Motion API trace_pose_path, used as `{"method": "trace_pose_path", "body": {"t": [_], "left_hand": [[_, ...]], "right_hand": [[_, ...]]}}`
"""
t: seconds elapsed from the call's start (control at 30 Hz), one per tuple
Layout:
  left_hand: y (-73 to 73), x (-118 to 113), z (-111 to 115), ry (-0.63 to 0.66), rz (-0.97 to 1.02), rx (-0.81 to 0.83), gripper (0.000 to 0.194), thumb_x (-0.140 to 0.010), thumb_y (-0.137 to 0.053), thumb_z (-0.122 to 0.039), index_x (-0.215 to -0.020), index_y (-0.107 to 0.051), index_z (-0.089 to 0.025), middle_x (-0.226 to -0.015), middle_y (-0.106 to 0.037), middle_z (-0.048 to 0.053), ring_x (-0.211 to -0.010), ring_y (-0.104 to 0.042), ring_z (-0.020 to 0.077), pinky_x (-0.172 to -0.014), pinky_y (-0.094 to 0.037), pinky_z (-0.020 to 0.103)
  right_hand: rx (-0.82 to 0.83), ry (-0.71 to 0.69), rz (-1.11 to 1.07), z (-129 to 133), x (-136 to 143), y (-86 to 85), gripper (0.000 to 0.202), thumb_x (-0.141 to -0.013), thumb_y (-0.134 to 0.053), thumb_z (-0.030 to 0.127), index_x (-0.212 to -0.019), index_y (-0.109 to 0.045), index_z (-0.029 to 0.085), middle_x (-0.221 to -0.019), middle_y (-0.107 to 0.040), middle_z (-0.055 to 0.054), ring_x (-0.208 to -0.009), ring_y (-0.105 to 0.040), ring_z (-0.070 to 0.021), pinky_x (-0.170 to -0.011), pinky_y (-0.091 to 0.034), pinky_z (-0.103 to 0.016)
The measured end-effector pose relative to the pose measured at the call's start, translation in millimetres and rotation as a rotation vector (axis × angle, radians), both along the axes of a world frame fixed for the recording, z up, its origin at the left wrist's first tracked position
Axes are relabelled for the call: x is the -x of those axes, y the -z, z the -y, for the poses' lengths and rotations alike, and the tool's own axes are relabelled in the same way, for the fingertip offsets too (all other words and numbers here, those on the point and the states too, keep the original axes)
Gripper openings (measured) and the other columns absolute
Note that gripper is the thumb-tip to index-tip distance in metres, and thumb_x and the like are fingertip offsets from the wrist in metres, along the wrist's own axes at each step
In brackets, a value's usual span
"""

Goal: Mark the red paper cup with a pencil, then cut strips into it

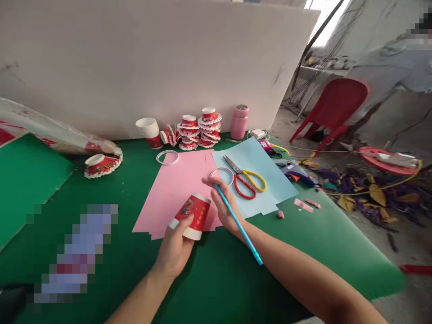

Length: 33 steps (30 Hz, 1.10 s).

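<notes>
My left hand [177, 247] is wrapped round a red paper cup [199, 211] with white bands at both ends, tilted over the near edge of the pink paper [178, 180]. Just right of the cup, my right hand [226, 204] holds a slim bright-blue pencil [238, 223], its far end slanting down toward me. Whether its tip touches the cup I cannot tell. Beyond that hand, scissors [241, 174] with one red and one yellow handle lie partly spread on light blue paper [270, 173]. A thin white ring [222, 170] lies against the scissors.
Another white ring [168, 157] rests on the pink paper's corner. Behind stand nested paper cups [147, 128], stacks of frilled cut cups [209, 128] and a pink bottle [240, 122]. A blue glue gun [299, 173] lies right. Beyond the table are a red chair [337, 105] and a person [401, 67].
</notes>
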State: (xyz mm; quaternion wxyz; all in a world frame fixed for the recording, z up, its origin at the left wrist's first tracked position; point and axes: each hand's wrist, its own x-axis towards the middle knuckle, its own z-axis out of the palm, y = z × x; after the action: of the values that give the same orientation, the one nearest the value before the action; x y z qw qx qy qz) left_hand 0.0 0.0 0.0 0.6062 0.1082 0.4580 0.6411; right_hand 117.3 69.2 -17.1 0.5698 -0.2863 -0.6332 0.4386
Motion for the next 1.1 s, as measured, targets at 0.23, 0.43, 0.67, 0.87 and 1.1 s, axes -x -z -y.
{"method": "trace_pose_path", "body": {"t": [0.23,0.43,0.67,0.87,1.1], "left_hand": [[-3.3,-1.0,-1.5,-0.011,-0.054,0.048,0.030,-0.064,-0.077,-0.020,-0.092,-0.069,-0.016,-0.095,-0.073,0.006,-0.093,-0.068,0.0234,-0.082,-0.055,0.032],[-0.8,1.2,-4.5,0.096,-0.074,0.025,0.040,-0.067,-0.078,-0.025,-0.106,-0.068,-0.021,-0.103,-0.072,0.004,-0.105,-0.064,0.0234,-0.086,-0.051,0.030],[1.6,0.3,-3.2,0.151,-0.096,-0.018,0.042,-0.067,-0.079,-0.029,-0.107,-0.069,-0.023,-0.105,-0.072,0.004,-0.116,-0.058,0.0271,-0.096,-0.046,0.036],[3.0,0.5,-3.6,0.198,-0.088,-0.060,0.037,-0.070,-0.077,-0.029,-0.106,-0.070,-0.021,-0.113,-0.070,0.006,-0.117,-0.057,0.0286,-0.100,-0.044,0.040],[6.0,2.0,-1.9,0.225,-0.101,-0.084,0.036,-0.072,-0.075,-0.028,-0.108,-0.070,-0.022,-0.116,-0.069,0.007,-0.121,-0.054,0.0292,-0.102,-0.043,0.041]], "right_hand": [[0.026,0.094,-0.060,-2.1,-4.6,-8.0,0.042,-0.093,-0.042,0.056,-0.101,-0.067,0.024,-0.097,-0.066,-0.006,-0.082,-0.059,-0.0176,-0.072,-0.050,-0.032],[0.176,-0.058,-0.066,9.1,-0.1,-15.5,0.038,-0.086,-0.055,0.056,-0.085,-0.067,0.019,-0.071,-0.061,-0.003,-0.066,-0.056,-0.0151,-0.060,-0.047,-0.028],[0.176,0.018,0.006,14.8,1.2,-7.6,0.026,-0.087,-0.054,0.042,-0.078,-0.057,0.018,-0.061,-0.052,0.001,-0.054,-0.047,-0.0111,-0.051,-0.040,-0.025],[0.169,0.041,0.114,12.2,-0.7,-4.0,0.025,-0.089,-0.048,0.039,-0.076,-0.053,0.018,-0.060,-0.050,0.002,-0.050,-0.044,-0.0103,-0.047,-0.037,-0.024],[0.073,0.047,0.245,11.1,-1.8,-6.6,0.025,-0.090,-0.044,0.036,-0.071,-0.048,0.020,-0.056,-0.049,0.002,-0.049,-0.046,-0.0113,-0.046,-0.038,-0.024]]}}
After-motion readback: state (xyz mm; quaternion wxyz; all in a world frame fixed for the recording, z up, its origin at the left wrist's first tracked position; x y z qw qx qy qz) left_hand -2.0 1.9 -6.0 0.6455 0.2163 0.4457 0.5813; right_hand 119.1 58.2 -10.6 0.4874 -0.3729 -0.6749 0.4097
